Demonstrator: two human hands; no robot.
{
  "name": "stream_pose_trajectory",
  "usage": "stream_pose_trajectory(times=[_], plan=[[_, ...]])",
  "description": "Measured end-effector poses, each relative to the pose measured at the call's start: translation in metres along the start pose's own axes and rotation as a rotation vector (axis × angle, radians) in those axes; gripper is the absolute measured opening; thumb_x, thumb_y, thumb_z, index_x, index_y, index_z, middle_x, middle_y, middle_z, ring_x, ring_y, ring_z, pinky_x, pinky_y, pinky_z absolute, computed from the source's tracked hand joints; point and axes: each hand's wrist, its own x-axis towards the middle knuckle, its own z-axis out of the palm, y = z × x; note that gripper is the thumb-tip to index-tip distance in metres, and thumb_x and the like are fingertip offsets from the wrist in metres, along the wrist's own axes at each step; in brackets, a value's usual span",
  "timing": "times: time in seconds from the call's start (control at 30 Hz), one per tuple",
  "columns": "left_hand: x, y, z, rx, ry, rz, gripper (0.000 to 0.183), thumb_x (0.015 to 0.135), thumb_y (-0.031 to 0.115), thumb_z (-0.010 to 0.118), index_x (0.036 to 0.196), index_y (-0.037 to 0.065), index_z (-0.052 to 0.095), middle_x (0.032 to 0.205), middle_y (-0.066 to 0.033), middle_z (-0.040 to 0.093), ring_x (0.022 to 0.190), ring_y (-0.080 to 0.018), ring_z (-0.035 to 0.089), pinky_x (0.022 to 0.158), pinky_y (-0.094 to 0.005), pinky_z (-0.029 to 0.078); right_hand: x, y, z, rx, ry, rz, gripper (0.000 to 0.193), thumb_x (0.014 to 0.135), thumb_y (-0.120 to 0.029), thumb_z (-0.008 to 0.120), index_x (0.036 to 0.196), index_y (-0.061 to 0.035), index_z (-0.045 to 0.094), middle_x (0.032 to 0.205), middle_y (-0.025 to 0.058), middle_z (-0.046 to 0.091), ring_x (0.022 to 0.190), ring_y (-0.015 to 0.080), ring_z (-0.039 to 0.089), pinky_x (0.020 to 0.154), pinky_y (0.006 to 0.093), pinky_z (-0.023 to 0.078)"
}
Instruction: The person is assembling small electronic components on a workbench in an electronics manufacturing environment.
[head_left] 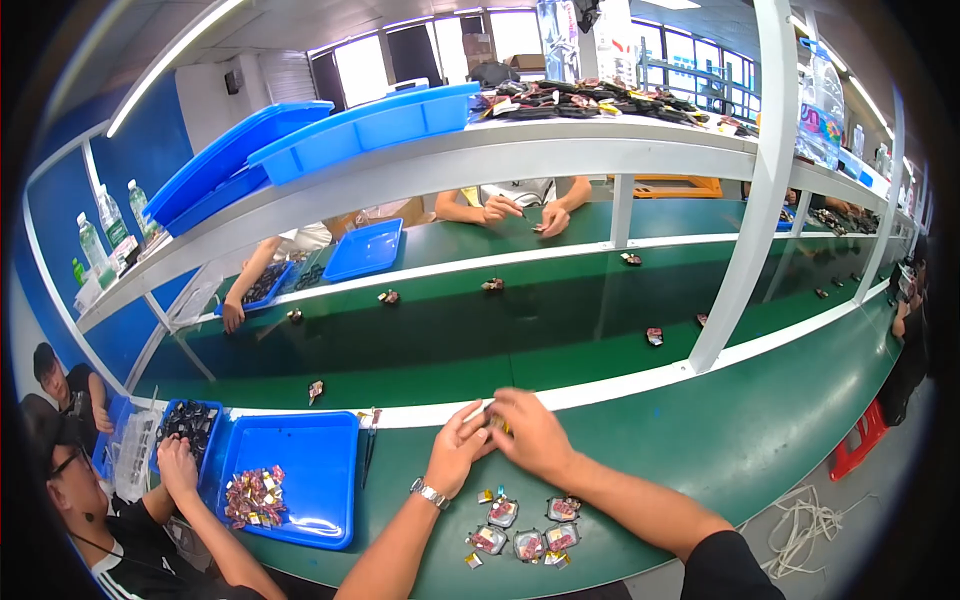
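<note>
My left hand (459, 447), with a metal watch at the wrist, is closed around a small dark part with a yellow patch (498, 423). Curled over the same part from the right are the fingers of my right hand (532, 432), slightly blurred, and they hide most of it. Below my hands on the green bench lie several small grey open housings (529, 545) with red circuit boards inside. Small yellow-and-silver pieces (473, 561), which look like battery cells, lie beside them.
At left, a blue tray (340, 480) holds a pile of small red-and-silver parts. A thin dark tool (370, 445) lies beside it. Beyond a white rail (600, 388), a green conveyor belt (450, 340) carries scattered parts. A white post (765, 200) supports the overhead shelf. Co-workers sit left and opposite.
</note>
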Motion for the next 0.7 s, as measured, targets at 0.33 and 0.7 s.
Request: stream_pose_trajectory(times=[0.33, 0.7], plan=[[0.007, 0.000, -0.006, -0.088, -0.015, 0.105, 0.029, 0.094, 0.003, 0.048, 0.122, -0.003, 0.048, 0.124, -0.0190, 0.057, 0.112, -0.0260, 0.058, 0.091, -0.0387, 0.053, 0.062, 0.133, 0.001, -0.318, -0.045, 0.375, 0.032, 0.074, -0.009, 0.065, 0.103, 0.0014, 0.055, 0.097, 0.0202, 0.062, 0.090, 0.0378, 0.059, 0.079, 0.0456, 0.048], [0.005, -0.006, -0.012, 0.104, -0.113, 0.098, 0.022, 0.092, 0.006, 0.055, 0.112, -0.003, 0.058, 0.104, -0.0131, 0.066, 0.087, -0.0135, 0.061, 0.075, -0.0271, 0.051, -0.032, -0.061, -0.059, -0.074, -0.852, 0.400, 0.026, 0.078, -0.028, 0.070, 0.084, -0.0032, 0.066, 0.077, 0.0107, 0.066, 0.073, 0.0288, 0.065, 0.069, 0.0387, 0.051]])
